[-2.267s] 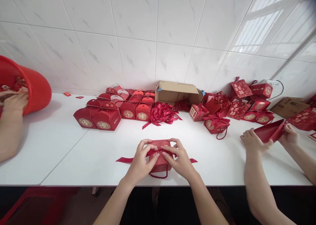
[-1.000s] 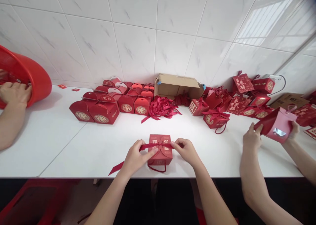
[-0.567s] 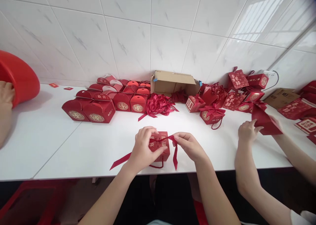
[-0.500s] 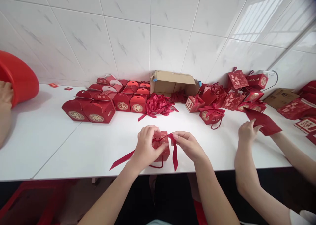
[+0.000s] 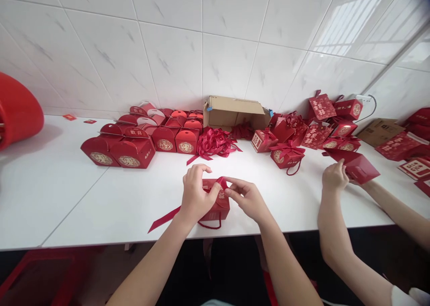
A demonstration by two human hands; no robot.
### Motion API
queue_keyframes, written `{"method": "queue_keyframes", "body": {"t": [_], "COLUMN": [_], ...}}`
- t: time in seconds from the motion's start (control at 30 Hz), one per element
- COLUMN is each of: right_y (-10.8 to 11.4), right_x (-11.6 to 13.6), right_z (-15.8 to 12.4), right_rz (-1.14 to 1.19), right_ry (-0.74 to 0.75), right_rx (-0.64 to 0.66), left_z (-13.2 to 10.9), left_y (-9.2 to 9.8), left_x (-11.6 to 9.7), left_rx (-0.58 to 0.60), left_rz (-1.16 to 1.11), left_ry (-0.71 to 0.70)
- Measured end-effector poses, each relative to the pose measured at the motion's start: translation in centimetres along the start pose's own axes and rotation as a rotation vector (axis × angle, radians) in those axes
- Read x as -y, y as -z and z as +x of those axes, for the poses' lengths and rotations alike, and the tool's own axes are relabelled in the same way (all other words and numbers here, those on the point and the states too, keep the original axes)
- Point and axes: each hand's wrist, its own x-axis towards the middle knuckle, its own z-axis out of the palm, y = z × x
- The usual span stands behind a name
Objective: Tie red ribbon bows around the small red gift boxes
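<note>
A small red gift box [image 5: 215,214] with a red cord handle lies on the table between my hands. Across its top runs a dark red ribbon [image 5: 164,219], its loose tail stretching out to the left. My left hand [image 5: 196,191] is at the box's left side, its thumb against the ribbon on top and its index finger raised; its other fingers are partly hidden. With thumb and fingertips, my right hand [image 5: 247,197] pinches the ribbon's right part, which is folded up beside my left thumb.
Red boxes [image 5: 132,151] stand in rows behind on the left. A ribbon pile [image 5: 217,142] lies before an open cardboard carton [image 5: 235,105]. A ribbon-tied box [image 5: 287,157] sits right of it. A co-worker's hands [image 5: 335,177] hold a red folded box [image 5: 358,165]. At far left is a red tub [image 5: 20,111].
My right hand has moved left, bringing the hanging ribbon end up into a fold by my left thumb. My left index finger has lifted. The co-worker's folded box has tilted.
</note>
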Motion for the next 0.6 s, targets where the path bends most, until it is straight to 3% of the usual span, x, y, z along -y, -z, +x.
{"method": "queue_keyframes", "body": {"t": [0.17,0.33,0.47,0.6], "right_y": [-2.1,-2.4,-2.5,-3.0], "right_x": [-0.5,-1.1,-1.6,-1.6], "right_z": [0.7,0.6,0.6,0.5], "right_rz": [-0.050,-0.098,-0.006,0.089], "right_ry": [0.118,0.143,0.114,0.068], "right_rx": [0.010,-0.085,-0.020,0.030], "left_z": [0.0,-0.6,-1.2,-1.5], "left_y": [1.0,3.9,4.0,2.9], "left_x": [-0.2,1.3,3.8,5.4], "left_rx": [0.032,0.301,0.331,0.526], "left_rz": [-0.018,-0.073,-0.203,-0.420], "left_ry": [0.017,0.023,0.261,0.514]}}
